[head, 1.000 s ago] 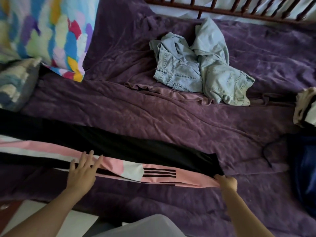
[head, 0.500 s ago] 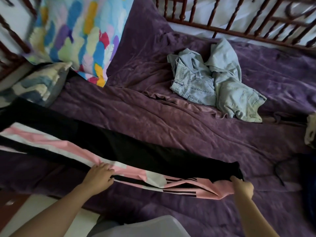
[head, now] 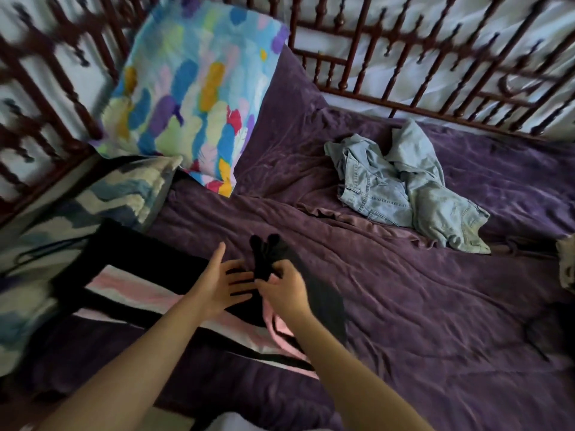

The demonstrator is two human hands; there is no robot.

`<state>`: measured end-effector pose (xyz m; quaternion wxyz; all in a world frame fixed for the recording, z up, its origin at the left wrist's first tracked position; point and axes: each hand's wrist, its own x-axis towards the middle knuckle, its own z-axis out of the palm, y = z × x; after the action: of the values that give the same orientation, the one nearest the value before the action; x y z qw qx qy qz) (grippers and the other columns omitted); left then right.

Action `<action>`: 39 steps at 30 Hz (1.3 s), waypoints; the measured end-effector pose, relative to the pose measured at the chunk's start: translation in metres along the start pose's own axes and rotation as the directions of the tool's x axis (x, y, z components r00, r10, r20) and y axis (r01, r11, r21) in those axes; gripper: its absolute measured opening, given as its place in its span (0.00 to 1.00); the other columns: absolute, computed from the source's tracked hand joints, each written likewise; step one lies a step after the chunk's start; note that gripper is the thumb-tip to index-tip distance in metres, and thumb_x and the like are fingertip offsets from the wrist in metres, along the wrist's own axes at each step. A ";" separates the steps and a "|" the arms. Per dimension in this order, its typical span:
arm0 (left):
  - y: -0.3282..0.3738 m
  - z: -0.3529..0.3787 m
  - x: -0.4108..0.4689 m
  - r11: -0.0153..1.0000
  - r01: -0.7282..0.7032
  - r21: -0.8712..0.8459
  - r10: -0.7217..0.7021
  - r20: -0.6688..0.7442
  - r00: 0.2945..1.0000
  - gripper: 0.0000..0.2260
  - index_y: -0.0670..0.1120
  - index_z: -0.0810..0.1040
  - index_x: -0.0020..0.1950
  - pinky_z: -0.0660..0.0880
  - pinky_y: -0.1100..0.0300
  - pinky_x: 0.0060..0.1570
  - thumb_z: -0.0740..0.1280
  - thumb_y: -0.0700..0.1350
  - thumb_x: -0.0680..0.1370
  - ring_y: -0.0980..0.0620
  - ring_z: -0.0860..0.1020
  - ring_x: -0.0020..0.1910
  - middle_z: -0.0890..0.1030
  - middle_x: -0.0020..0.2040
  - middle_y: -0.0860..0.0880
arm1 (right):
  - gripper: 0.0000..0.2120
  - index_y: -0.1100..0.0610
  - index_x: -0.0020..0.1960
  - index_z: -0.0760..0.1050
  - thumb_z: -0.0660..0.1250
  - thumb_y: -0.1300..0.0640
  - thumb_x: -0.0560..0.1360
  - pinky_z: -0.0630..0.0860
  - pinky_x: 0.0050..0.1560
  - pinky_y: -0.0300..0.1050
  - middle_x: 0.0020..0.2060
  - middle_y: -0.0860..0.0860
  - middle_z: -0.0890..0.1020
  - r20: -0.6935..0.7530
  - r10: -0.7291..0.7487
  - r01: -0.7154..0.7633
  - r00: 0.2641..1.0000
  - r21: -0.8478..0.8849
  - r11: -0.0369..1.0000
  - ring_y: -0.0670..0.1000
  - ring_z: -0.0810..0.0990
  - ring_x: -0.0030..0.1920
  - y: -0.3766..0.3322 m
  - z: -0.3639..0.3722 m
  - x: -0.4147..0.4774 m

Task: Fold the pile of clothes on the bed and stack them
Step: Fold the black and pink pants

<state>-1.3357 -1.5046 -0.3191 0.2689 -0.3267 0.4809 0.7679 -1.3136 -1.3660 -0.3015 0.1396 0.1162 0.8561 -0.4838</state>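
- While the right hand [head: 284, 289] grips the bunched black end of the pants [head: 130, 259], which sticks up above the fist, the left hand [head: 217, 284] lies just beside it with fingers spread on the black cloth.
- Pants: one pair, black with pink and white bands, lying along the near edge of the bed [head: 420, 306] from the left side to the middle, with the held end lifted.
- Jeans [head: 404, 188]: one crumpled pale-blue heap near the far edge, right of middle, well apart from the pants.
- Pillows: two in the far left corner, a bright pillow [head: 193, 98] and a zigzag pillow [head: 118, 194].
- One pale item [head: 567, 265] is cut off at the right edge; what it is cannot be told.
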 end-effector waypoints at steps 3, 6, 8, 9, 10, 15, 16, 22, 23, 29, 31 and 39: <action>0.030 -0.031 -0.007 0.999 0.018 0.036 -0.018 0.014 1.000 0.27 0.44 0.78 0.48 0.72 0.53 0.45 0.54 0.66 0.76 0.44 0.77 0.45 0.82 0.42 0.42 | 0.17 0.61 0.59 0.71 0.69 0.61 0.72 0.67 0.38 0.26 0.51 0.49 0.74 0.149 0.010 -0.022 0.989 0.079 0.997 0.44 0.73 0.48 -0.028 0.068 -0.005; 0.047 -0.071 -0.011 0.990 0.036 0.139 -0.025 -0.080 0.997 0.25 0.41 0.79 0.53 0.76 0.51 0.46 0.68 0.62 0.71 0.43 0.79 0.44 0.83 0.40 0.41 | 0.18 0.66 0.62 0.71 0.67 0.63 0.75 0.69 0.48 0.28 0.63 0.59 0.73 0.321 -0.040 0.020 0.946 0.063 0.998 0.53 0.76 0.58 -0.043 0.107 -0.016; 0.051 -0.093 -0.008 0.959 0.004 0.282 0.033 -0.125 0.992 0.24 0.40 0.75 0.62 0.76 0.52 0.47 0.73 0.51 0.71 0.43 0.79 0.44 0.81 0.45 0.41 | 0.17 0.70 0.63 0.69 0.65 0.64 0.76 0.71 0.54 0.39 0.61 0.64 0.75 0.376 -0.031 0.016 0.926 0.042 0.999 0.57 0.76 0.60 -0.041 0.116 -0.022; 0.051 -0.101 -0.008 0.918 -0.011 0.397 0.079 -0.156 0.985 0.23 0.39 0.73 0.65 0.76 0.54 0.47 0.72 0.43 0.72 0.43 0.78 0.46 0.80 0.47 0.41 | 0.18 0.70 0.64 0.68 0.64 0.65 0.76 0.72 0.55 0.40 0.59 0.64 0.76 0.374 -0.019 -0.006 0.927 0.067 0.998 0.55 0.77 0.58 -0.036 0.118 -0.023; 0.049 -0.107 -0.007 0.854 -0.013 0.519 0.132 -0.192 0.973 0.22 0.38 0.71 0.66 0.74 0.56 0.49 0.71 0.37 0.73 0.42 0.78 0.49 0.79 0.51 0.40 | 0.19 0.69 0.66 0.68 0.64 0.66 0.76 0.73 0.55 0.38 0.58 0.62 0.78 0.351 0.005 -0.037 0.936 0.084 0.996 0.52 0.78 0.55 -0.031 0.118 -0.023; 0.073 -0.126 0.002 0.704 -0.148 0.695 0.330 -0.135 0.934 0.18 0.37 0.73 0.64 0.67 0.61 0.48 0.64 0.31 0.74 0.47 0.74 0.54 0.77 0.52 0.42 | 0.17 0.65 0.63 0.72 0.62 0.71 0.75 0.72 0.39 0.26 0.48 0.54 0.77 0.079 0.212 -0.222 0.974 0.165 0.961 0.43 0.77 0.42 0.010 0.093 -0.010; 0.084 -0.133 0.001 0.693 -0.198 0.693 0.372 -0.108 0.922 0.17 0.38 0.75 0.61 0.68 0.61 0.46 0.64 0.30 0.73 0.48 0.75 0.53 0.78 0.47 0.45 | 0.16 0.65 0.62 0.74 0.63 0.70 0.74 0.73 0.39 0.27 0.48 0.54 0.77 -0.006 0.247 -0.244 0.969 0.145 0.959 0.48 0.79 0.44 0.022 0.083 -0.007; 0.123 -0.195 -0.004 0.290 -0.006 0.957 0.589 -0.174 0.790 0.23 0.39 0.68 0.67 0.69 0.49 0.56 0.68 0.39 0.73 0.38 0.71 0.61 0.73 0.62 0.37 | 0.25 0.54 0.73 0.62 0.60 0.53 0.76 0.63 0.65 0.47 0.68 0.58 0.68 -0.162 0.509 -0.533 0.845 -0.335 0.777 0.60 0.66 0.68 0.091 0.062 -0.013; 0.115 -0.202 -0.004 0.107 0.108 0.988 0.639 -0.152 0.754 0.27 0.40 0.66 0.69 0.69 0.45 0.58 0.70 0.42 0.72 0.36 0.69 0.63 0.71 0.64 0.36 | 0.27 0.52 0.74 0.57 0.60 0.51 0.77 0.63 0.66 0.47 0.69 0.59 0.66 -0.148 0.568 -0.582 0.810 -0.319 0.748 0.60 0.64 0.69 0.099 0.063 -0.017; 0.051 -0.205 -0.008 -0.405 0.075 0.911 0.643 0.225 0.732 0.29 0.42 0.81 0.57 0.69 0.30 0.49 0.80 0.43 0.57 0.30 0.68 0.62 0.73 0.63 0.32 | 0.15 0.67 0.60 0.71 0.65 0.63 0.75 0.73 0.46 0.50 0.54 0.63 0.78 -0.207 0.640 -0.603 0.740 0.220 0.767 0.56 0.76 0.50 0.118 0.070 -0.014; 0.050 -0.200 -0.015 -0.285 0.184 0.941 0.623 0.035 0.782 0.28 0.49 0.76 0.64 0.65 0.27 0.53 0.77 0.49 0.65 0.28 0.64 0.66 0.66 0.69 0.33 | 0.03 0.64 0.45 0.74 0.65 0.64 0.75 0.71 0.35 0.43 0.39 0.57 0.78 -0.195 0.661 -0.596 0.725 0.304 0.743 0.53 0.75 0.37 0.120 0.065 -0.014; 0.032 -0.181 -0.005 -0.248 0.153 0.956 0.520 -0.002 0.854 0.24 0.55 0.58 0.74 0.69 0.55 0.59 0.58 0.53 0.80 0.44 0.65 0.67 0.56 0.74 0.43 | 0.10 0.68 0.36 0.73 0.66 0.66 0.75 0.64 0.18 0.31 0.22 0.51 0.69 -0.436 0.586 -0.403 0.684 0.444 0.800 0.49 0.67 0.26 0.127 0.004 -0.006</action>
<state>-1.3119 -1.6830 -0.3557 0.1794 -0.0694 0.9805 0.0399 -1.2651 -1.3059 -0.4026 -0.0074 0.5010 0.7057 -0.5010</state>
